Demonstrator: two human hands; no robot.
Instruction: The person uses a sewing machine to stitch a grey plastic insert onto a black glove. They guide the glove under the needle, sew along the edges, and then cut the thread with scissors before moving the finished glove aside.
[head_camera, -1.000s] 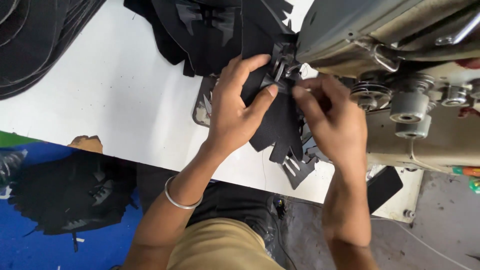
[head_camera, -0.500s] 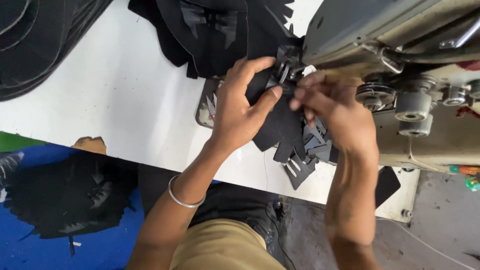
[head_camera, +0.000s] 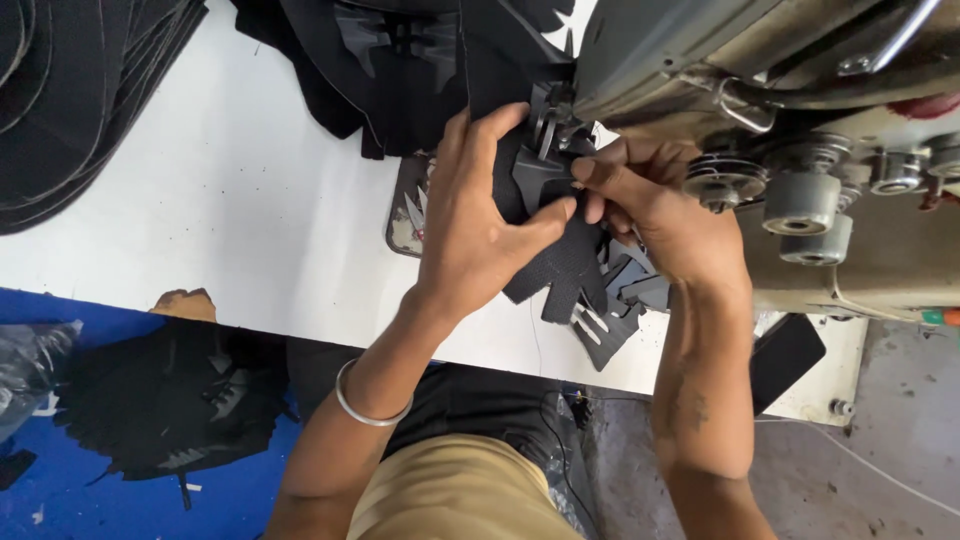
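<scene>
Left hand (head_camera: 475, 235) lies over a black, notched, textured fabric cut-piece (head_camera: 560, 260), fingers curled on its top edge, thumb pressing its face. Right hand (head_camera: 660, 215) pinches the same piece from the right, fingers narrow, closed on it. Piece sits on the white tabletop (head_camera: 250, 200), its upper end at the metal presser foot (head_camera: 548, 125) of the grey industrial sewing machine (head_camera: 760, 110). Loose black cut-pieces (head_camera: 625, 305) lie just beneath. Stacked black fabric (head_camera: 70, 100) far left.
</scene>
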